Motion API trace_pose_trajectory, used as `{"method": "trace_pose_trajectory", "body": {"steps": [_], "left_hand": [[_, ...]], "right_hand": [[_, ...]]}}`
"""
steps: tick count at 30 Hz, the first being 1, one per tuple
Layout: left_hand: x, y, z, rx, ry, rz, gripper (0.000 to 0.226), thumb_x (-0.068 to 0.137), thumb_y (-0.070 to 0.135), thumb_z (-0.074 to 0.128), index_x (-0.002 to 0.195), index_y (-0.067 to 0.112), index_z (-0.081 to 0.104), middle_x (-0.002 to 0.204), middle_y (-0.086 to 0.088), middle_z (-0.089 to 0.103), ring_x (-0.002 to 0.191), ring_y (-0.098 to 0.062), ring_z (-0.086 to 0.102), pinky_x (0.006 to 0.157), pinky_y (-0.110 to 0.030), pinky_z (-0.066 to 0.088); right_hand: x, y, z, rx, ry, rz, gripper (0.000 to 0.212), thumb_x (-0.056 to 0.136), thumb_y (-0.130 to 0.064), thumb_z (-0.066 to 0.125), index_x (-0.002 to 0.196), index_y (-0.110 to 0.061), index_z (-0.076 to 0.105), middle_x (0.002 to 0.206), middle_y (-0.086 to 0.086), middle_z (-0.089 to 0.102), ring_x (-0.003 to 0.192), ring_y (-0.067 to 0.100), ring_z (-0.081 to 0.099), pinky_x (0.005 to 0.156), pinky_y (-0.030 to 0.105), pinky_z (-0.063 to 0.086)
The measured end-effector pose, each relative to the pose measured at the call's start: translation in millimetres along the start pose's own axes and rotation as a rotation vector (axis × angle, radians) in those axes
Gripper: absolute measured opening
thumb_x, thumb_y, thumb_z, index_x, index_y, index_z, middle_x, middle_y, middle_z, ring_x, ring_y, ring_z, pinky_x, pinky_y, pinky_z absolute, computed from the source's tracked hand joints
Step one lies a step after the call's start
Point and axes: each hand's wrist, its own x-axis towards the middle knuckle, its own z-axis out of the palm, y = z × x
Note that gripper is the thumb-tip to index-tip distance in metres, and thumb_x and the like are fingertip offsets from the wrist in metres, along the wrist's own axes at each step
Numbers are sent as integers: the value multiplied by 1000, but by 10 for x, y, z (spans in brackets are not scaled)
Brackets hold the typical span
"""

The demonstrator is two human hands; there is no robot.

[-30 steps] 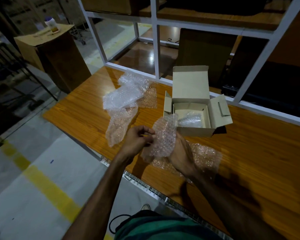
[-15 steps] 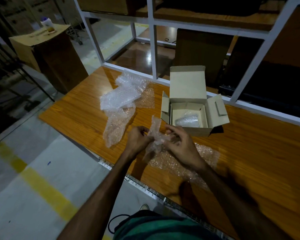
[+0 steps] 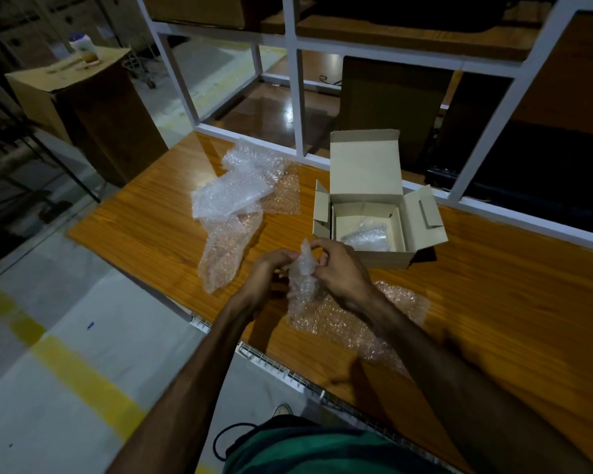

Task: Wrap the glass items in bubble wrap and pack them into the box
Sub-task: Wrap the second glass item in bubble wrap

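The left hand (image 3: 266, 271) and the right hand (image 3: 341, 268) meet above the near part of the wooden surface (image 3: 493, 302). Between them they hold a small bundle of bubble wrap (image 3: 302, 271). The fingers of both hands are curled around it: the right fingers pinch the twisted upper end of the bundle, and the left fingers grip its side. What is inside the bundle cannot be seen, because the wrap is cloudy and the light is dim.

Under the hands, toward 5 o'clock, a flat sheet of bubble wrap (image 3: 384, 323) lies on the surface. The lower end of the bundle seems to touch this sheet, but this is not sure.

The open cardboard box (image 3: 367, 200) stands on the surface at 1 o'clock from the hands, near them but apart. Its lid stands up at the far side and its side flaps are spread out. Inside, on the bottom of the box, lies one wrapped item (image 3: 367, 237), already covered in bubble wrap.

At 11 o'clock from the hands, a loose pile of bubble wrap (image 3: 230, 203) lies on the surface, with one long piece that reaches toward the near edge.

Far at 10 o'clock, a big carton (image 3: 93, 107) stands on the floor, and a small bottle (image 3: 83, 47) stands on top of it.
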Motion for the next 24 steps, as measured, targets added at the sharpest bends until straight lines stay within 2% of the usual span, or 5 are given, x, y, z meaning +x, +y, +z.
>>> {"method": "trace_pose_trajectory", "body": {"steps": [2,9,13,18,24], "left_hand": [[36,25,17,80,12,24,31,98,43,66,108,14,72,108,-11,74,97,-34,71,79,-47,58],[152,-30,48,259,83,211,17,87,3,77,94,0,61,96,-19,63,80,-29,59,62,-33,53],[149,-53,19,289,134,264,25,83,3,81,99,-1,63,106,-22,64,93,-36,63,74,-50,59],[184,-90,77,218,159,257,34,79,-11,78,106,-5,59,94,-8,60,77,-9,59,60,-22,56],[182,-108,85,136,176,247,39,80,-4,80,112,7,61,105,-19,68,88,-32,67,73,-48,61]], "right_hand": [[12,-34,31,-67,-13,-4,24,97,-24,76,112,-39,65,93,-8,70,67,10,68,57,43,63],[-5,-129,25,-59,-37,115,17,95,-31,77,99,-34,61,94,-4,70,75,18,73,63,48,65],[49,-132,-146,186,-235,102,28,98,-11,70,121,-26,66,122,-7,65,113,17,63,78,28,53],[47,-81,-169,230,-271,45,58,101,-18,69,155,-25,50,156,-7,48,133,10,54,82,13,46],[41,-35,-65,187,-74,17,12,95,-20,78,104,-27,75,106,-10,75,93,1,70,73,22,55]]}}
